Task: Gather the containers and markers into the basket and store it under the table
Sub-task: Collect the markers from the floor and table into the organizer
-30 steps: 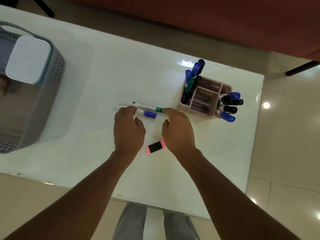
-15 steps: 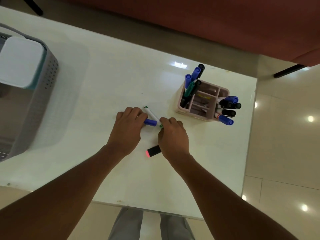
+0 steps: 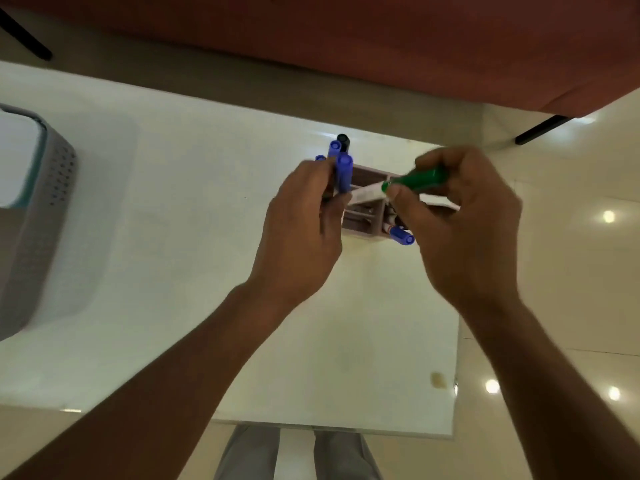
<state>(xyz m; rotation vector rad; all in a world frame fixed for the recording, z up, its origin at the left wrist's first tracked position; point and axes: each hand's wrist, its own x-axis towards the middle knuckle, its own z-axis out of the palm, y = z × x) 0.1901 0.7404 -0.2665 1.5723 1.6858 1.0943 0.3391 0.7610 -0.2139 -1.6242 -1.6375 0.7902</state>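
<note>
Both hands (image 3: 301,233) lifted markers (image 3: 414,179) over organizer (image 3: 363,230).

Your hands cover most of the pen holder (image 3: 360,230), so you can't see which slots are full. The green marker (image 3: 420,178) is motion-blurred, its white barrel partly behind your right hand (image 3: 460,233). The basket (image 3: 41,216) is cut off by the left edge, its contents mostly unseen.

Looks like a home living room; low white table (image 3: 173,271); rust-red sofa (image 3: 346,46) behind it; glossy tiled floor (image 3: 554,271) reflecting ceiling lights
</note>
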